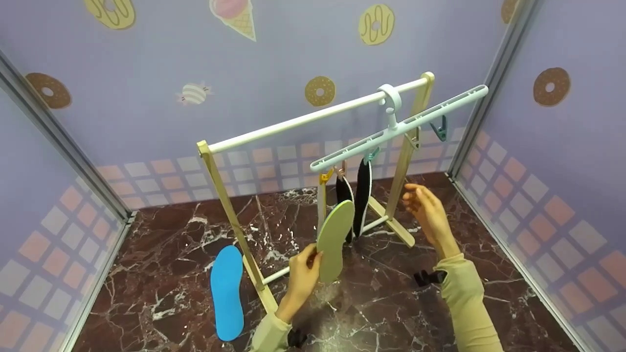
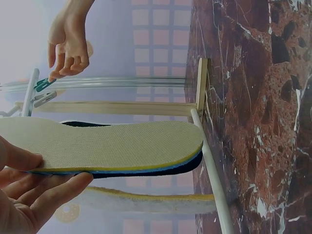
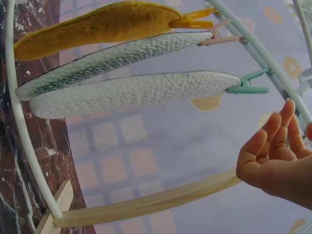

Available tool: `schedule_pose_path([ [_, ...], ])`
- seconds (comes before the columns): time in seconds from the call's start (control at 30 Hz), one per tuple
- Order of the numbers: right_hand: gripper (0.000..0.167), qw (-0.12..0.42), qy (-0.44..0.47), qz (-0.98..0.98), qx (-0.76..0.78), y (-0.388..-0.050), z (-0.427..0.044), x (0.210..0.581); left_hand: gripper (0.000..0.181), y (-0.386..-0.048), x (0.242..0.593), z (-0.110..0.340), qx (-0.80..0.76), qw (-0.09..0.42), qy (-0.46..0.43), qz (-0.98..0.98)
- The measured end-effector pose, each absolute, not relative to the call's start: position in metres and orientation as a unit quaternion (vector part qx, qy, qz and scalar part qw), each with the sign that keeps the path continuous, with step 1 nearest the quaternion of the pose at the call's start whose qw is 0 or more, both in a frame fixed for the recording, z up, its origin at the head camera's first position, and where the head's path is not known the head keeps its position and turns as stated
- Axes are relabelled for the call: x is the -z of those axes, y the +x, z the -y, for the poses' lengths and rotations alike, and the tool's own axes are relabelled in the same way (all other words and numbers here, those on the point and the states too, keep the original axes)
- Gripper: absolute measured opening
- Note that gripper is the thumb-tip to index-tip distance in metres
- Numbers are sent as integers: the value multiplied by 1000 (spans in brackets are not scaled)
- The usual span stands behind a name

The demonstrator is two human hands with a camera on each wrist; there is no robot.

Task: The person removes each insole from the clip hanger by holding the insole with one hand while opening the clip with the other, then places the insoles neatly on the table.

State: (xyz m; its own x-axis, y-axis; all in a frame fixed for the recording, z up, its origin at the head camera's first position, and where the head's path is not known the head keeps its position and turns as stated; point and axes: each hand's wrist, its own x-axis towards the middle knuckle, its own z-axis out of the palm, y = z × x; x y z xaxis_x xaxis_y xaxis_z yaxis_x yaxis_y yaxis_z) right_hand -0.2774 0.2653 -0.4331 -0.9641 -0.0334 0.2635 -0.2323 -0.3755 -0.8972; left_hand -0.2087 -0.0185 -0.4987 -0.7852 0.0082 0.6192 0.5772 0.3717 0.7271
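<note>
In the head view my left hand pinches a pale yellow-green insole by its edge, thumb on one face and fingers on the other. It stands upright before the hanging insoles. My right hand is raised at the rack's right, fingers loosely bent, holding nothing. Above it, a pale hanger carries clothespins. A yellow clip holds a yellow insole; pink and green clips hold two insoles with white textured faces. A dark green clip and a whitish clip hang with nothing in them.
A wooden rack with a white top bar stands on the dark marbled surface. Left of its near foot lies a blue insole. Patterned purple walls enclose the back and sides.
</note>
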Motion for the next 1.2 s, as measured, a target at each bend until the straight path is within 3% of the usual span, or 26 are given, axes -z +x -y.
schedule_pose_path([
  [0.27,22,85,132,608,-778,-266,-263,441,12,-203,495,29,561,255,-154,772],
  [0.47,24,92,137,630,-759,-259,-262,446,14,-200,494,40,526,303,-139,783],
  [0.6,34,95,138,631,-757,-259,-262,451,15,-198,493,48,493,339,-124,792],
  [0.97,20,89,126,641,-752,-257,-263,454,15,-194,488,67,477,369,-72,794],
  [1.2,35,94,126,646,-747,-257,-262,455,16,-188,491,76,495,373,-62,782],
])
